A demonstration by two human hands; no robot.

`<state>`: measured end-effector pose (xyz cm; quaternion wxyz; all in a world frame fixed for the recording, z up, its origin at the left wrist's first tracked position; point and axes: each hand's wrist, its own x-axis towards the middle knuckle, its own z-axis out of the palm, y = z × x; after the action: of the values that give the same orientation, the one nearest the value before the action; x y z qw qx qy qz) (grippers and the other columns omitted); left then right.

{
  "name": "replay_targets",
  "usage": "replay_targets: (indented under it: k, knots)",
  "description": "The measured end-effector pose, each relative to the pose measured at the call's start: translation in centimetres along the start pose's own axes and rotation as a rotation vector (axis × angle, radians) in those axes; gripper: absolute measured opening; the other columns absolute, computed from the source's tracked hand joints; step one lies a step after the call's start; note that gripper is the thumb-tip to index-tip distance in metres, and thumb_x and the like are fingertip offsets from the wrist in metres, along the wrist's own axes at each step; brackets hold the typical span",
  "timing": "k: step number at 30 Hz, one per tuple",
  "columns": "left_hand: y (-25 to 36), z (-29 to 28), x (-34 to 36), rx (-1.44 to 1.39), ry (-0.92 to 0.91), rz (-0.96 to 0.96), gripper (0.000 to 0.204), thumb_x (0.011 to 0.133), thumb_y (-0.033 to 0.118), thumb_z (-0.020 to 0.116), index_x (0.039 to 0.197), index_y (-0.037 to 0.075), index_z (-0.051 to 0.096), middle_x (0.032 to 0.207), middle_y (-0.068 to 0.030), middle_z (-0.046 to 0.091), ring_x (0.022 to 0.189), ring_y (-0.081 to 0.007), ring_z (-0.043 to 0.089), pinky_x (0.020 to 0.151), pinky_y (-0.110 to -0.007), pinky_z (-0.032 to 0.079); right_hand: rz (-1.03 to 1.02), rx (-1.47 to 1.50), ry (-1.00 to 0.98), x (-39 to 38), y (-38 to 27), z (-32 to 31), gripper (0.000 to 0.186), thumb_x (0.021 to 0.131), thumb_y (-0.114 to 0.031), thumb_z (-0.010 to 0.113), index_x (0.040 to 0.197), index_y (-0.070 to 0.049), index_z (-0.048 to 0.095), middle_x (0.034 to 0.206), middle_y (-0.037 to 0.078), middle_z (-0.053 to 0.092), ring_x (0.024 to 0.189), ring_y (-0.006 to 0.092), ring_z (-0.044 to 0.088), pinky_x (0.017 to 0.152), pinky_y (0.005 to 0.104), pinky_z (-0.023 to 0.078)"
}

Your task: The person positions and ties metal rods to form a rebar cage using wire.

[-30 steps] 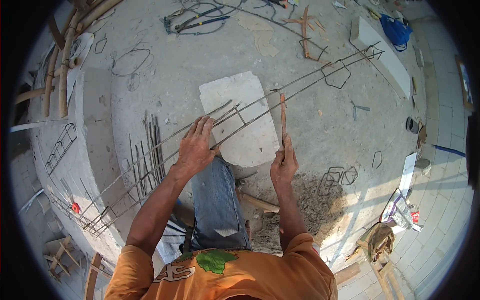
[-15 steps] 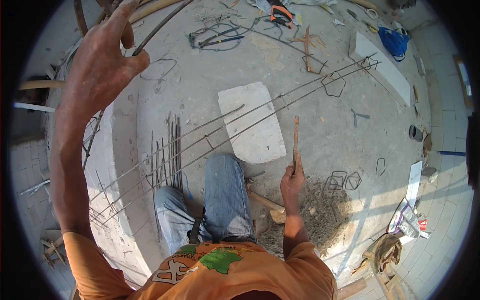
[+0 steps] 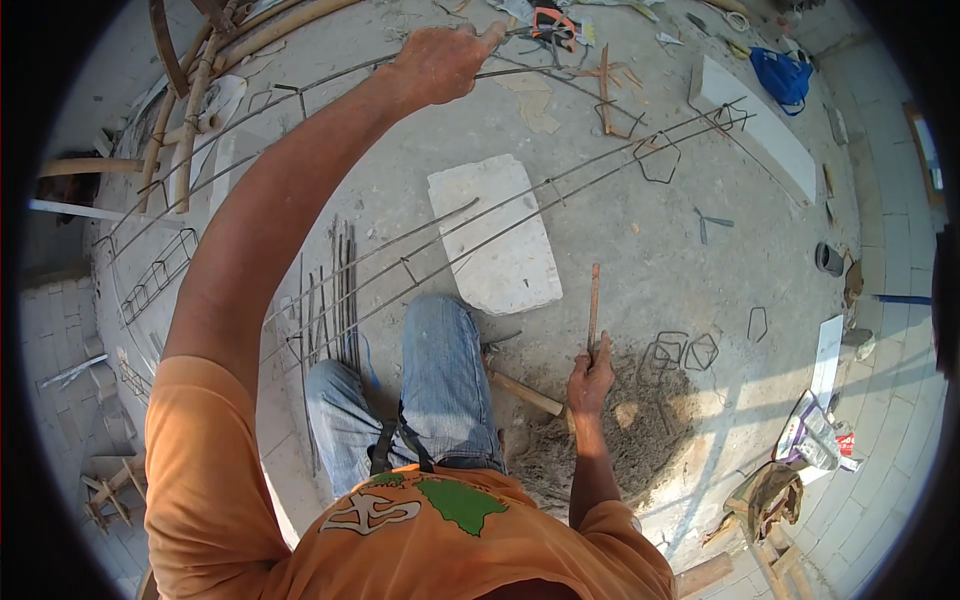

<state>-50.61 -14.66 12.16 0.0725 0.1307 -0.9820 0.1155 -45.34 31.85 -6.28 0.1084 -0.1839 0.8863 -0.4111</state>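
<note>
- Since half a second ago, the left hand has swung from the upper left toward the top middle of the view, the arm stretched out long across the frame, while the right hand has kept its place low beside the knee.
- Nearest, the right hand is closed around the lower end of a short rusty rod, fingers curled tight on it, the rod standing almost upright above the fist.
- Just left of that hand a wooden handle lies on the ground by the jeans-clad knee.
- Sandy soil and loose bent wire stirrups lie just right of the hand.
- Beyond the knee, a white stone slab rests under the long rebar cage, which runs diagonally across the concrete floor.
- A bundle of straight thin rods lies left of the knee.
- Farthest, the left hand grips a long thin bar, fingers curled about it, well apart from the right hand.
</note>
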Motion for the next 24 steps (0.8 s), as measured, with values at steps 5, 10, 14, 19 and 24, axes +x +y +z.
replay_targets:
  k: [5,10,14,19,24]
  knots:
    - [1.8,6.5,0.7,-0.252,-0.263,-0.085,0.076,0.082,0.003,0.058,0.148,0.017,0.023,0.117,-0.0226,0.058,0.104,-0.0347,0.062,0.082,-0.046,0.053,0.303,0.187,-0.255,-2.7,4.1,0.0,0.021,0.088,-0.003,0.049,0.107,0.001,0.058,0.072,0.009,0.061,0.060,0.0147,0.059,0.053,0.0287,0.048]
    - [1.0,12.7,0.0,-0.165,-0.402,-0.107,0.092,0.078,0.018,0.073,0.150,0.020,0.015,0.129,-0.0225,0.051,0.124,-0.0374,0.047,0.099,-0.044,0.047,0.640,0.574,-0.194,-2.4,-1.5,1.2,0.016,0.094,-0.008,0.048,0.105,0.000,0.058,0.069,0.005,0.058,0.052,0.0111,0.054,0.046,0.0273,0.045]
    - [-0.3,14.4,-2.6,-0.091,-0.087,-0.171,0.100,0.074,0.037,0.077,0.151,0.021,0.015,0.147,-0.0235,0.030,0.134,-0.0389,0.034,0.108,-0.050,0.035,0.659,0.490,-0.322,-1.9,-0.5,1.0,0.017,0.097,-0.011,0.048,0.104,0.000,0.058,0.067,0.004,0.056,0.049,0.0101,0.050,0.043,0.0267,0.043]
    - [4.3,10.6,-13.1,-0.572,-0.387,-0.305,0.098,0.075,0.052,0.072,0.149,0.013,0.021,0.148,-0.0235,0.027,0.137,-0.0403,0.027,0.109,-0.052,0.030,0.699,0.460,-0.449,-2.3,0.6,1.7,0.014,0.094,-0.011,0.051,0.100,-0.001,0.058,0.066,0.005,0.056,0.050,0.0120,0.052,0.043,0.0276,0.043]
    - [10.9,11.4,-24.8,-0.521,-0.348,-0.328,0.095,0.077,0.048,0.071,0.148,0.009,0.022,0.147,-0.0248,0.029,0.135,-0.0409,0.030,0.108,-0.055,0.030,0.722,0.627,-0.498,-2.5,-1.2,2.4,0.012,0.092,-0.012,0.054,0.100,-0.002,0.056,0.068,0.007,0.057,0.054,0.0159,0.058,0.046,0.0293,0.048]
